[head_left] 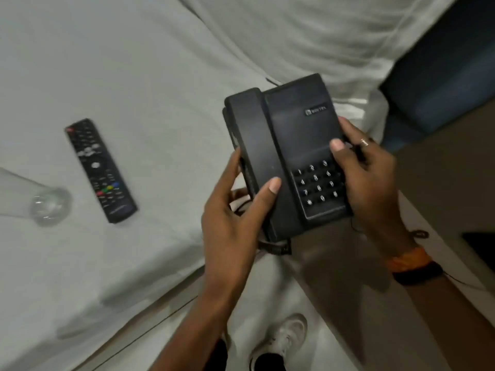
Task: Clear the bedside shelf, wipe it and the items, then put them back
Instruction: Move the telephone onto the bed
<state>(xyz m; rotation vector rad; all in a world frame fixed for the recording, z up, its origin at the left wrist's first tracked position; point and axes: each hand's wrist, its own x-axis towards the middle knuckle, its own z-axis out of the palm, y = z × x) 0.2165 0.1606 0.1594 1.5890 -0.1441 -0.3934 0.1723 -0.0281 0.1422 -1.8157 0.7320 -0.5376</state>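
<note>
A black desk telephone (289, 129) with its handset on the cradle and a keypad at the lower right is held in the air over the edge of the bed. My left hand (235, 210) grips its left side by the handset, thumb on top. My right hand (367, 178) grips its right side, thumb above the keypad. A dark cord hangs under the phone's near end. A black remote control (100, 170) lies on the white bed sheet (147, 76) to the left. A clear drinking glass (48, 204) lies on its side at the far left.
A blue headboard panel (444, 76) stands at the upper right. The brown shelf surface (450, 183) runs along the right, with a dark object (482, 245) at its edge. My white shoe (284, 341) is on the pale floor below.
</note>
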